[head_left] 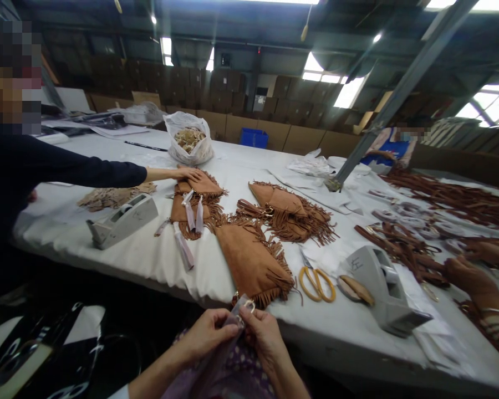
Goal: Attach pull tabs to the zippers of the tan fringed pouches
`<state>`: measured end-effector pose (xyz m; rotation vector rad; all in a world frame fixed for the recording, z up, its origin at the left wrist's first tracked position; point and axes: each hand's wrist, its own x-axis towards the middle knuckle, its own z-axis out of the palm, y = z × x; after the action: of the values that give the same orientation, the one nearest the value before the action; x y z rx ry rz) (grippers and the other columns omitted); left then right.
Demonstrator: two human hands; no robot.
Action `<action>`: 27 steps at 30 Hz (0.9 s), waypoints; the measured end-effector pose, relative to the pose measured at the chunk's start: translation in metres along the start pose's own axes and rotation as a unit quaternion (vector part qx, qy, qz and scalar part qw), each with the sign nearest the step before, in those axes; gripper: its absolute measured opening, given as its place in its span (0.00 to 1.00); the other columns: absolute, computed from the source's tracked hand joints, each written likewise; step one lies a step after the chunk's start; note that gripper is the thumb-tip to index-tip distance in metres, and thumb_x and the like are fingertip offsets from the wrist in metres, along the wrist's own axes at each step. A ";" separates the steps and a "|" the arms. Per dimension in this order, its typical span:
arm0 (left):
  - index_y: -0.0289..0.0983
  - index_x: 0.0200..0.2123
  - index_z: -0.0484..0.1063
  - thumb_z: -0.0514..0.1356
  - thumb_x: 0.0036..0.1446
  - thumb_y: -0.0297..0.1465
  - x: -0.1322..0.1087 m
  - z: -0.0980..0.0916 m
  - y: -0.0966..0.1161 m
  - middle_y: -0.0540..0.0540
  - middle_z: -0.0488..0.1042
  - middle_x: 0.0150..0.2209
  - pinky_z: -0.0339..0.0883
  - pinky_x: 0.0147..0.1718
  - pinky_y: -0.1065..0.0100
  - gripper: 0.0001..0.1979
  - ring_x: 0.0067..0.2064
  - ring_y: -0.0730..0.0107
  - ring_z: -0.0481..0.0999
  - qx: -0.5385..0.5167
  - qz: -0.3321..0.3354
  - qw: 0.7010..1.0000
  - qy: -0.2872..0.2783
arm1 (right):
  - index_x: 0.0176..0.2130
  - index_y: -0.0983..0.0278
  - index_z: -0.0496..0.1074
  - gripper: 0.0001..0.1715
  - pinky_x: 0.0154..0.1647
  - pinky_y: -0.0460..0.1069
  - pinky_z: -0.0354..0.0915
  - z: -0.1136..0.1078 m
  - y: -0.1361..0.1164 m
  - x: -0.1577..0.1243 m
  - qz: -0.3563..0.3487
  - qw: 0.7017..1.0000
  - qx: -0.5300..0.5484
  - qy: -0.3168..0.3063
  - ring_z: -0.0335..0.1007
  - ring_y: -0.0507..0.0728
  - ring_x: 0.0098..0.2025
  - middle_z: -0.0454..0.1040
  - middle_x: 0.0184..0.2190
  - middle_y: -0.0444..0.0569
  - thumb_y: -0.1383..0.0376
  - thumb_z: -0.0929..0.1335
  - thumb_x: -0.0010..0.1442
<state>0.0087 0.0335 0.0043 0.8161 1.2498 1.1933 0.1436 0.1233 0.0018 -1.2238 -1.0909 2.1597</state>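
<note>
Just off the table's front edge, my left hand (211, 333) pinches a strap wrapped in thin whitish plastic (238, 317). My right hand (261, 333) grips the same strap at its upper end, by a small gold-coloured metal clasp (250, 304). The lower part of the strap hangs between my forearms and is hard to make out. Right beyond my hands lies a brown fringed suede bag (249, 257). More fringed bags (280, 202) lie behind it. Wrapped straps (184, 249) hang from a bag stack at the left.
Yellow-handled scissors (317, 282) and a grey tape dispenser (385, 288) stand to the right; another dispenser (125, 220) is left. A co-worker's hand (189, 174) rests on the stacked bags. Another person's hand (468, 274) handles brown straps (411, 249). A white sack (205, 149) stands behind.
</note>
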 end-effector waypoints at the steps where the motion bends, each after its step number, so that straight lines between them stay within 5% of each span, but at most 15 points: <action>1: 0.32 0.34 0.72 0.65 0.47 0.45 0.001 0.001 0.000 0.49 0.73 0.27 0.59 0.30 0.71 0.21 0.27 0.72 0.68 -0.010 -0.014 1.000 0.013 | 0.18 0.67 0.66 0.28 0.16 0.43 0.41 0.000 -0.001 -0.001 -0.005 1.000 -0.002 0.004 0.46 0.43 0.14 0.59 0.10 0.37 0.49 0.78 0.36; 8: 0.34 0.23 0.67 0.61 0.45 0.53 0.003 0.000 0.005 0.54 0.65 0.19 0.52 0.23 0.73 0.25 0.21 0.76 0.60 0.022 -0.020 0.997 0.067 | 0.31 0.68 0.76 0.26 0.22 0.41 0.55 0.004 -0.017 -0.013 0.027 0.999 0.022 -0.018 0.64 0.48 0.23 0.75 0.24 0.48 0.48 0.75 0.44; 17: 0.33 0.23 0.69 0.60 0.46 0.51 0.004 -0.009 -0.010 0.52 0.67 0.19 0.52 0.23 0.71 0.24 0.22 0.74 0.61 0.074 0.003 0.986 0.150 | 0.25 0.68 0.74 0.21 0.20 0.41 0.55 0.002 -0.015 -0.004 0.027 0.999 0.019 0.002 0.63 0.48 0.20 0.73 0.19 0.45 0.53 0.76 0.43; 24: 0.32 0.26 0.70 0.59 0.49 0.53 0.002 -0.010 -0.003 0.51 0.69 0.22 0.55 0.24 0.72 0.26 0.24 0.73 0.64 0.089 0.023 0.987 0.131 | 0.23 0.68 0.72 0.20 0.19 0.42 0.50 0.003 -0.021 -0.005 0.047 0.996 -0.004 -0.078 0.54 0.44 0.17 0.65 0.14 0.39 0.56 0.78 0.39; 27: 0.32 0.33 0.72 0.57 0.50 0.55 -0.001 -0.011 0.004 0.49 0.72 0.25 0.56 0.23 0.73 0.29 0.23 0.76 0.63 0.035 -0.023 0.998 0.055 | 0.23 0.68 0.72 0.21 0.20 0.42 0.50 0.004 -0.021 -0.002 0.029 0.996 -0.014 -0.088 0.56 0.45 0.18 0.67 0.15 0.41 0.55 0.78 0.39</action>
<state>-0.0026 0.0318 0.0065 0.7782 1.3989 1.1759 0.1410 0.1330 0.0204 -1.1079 -1.1740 2.3402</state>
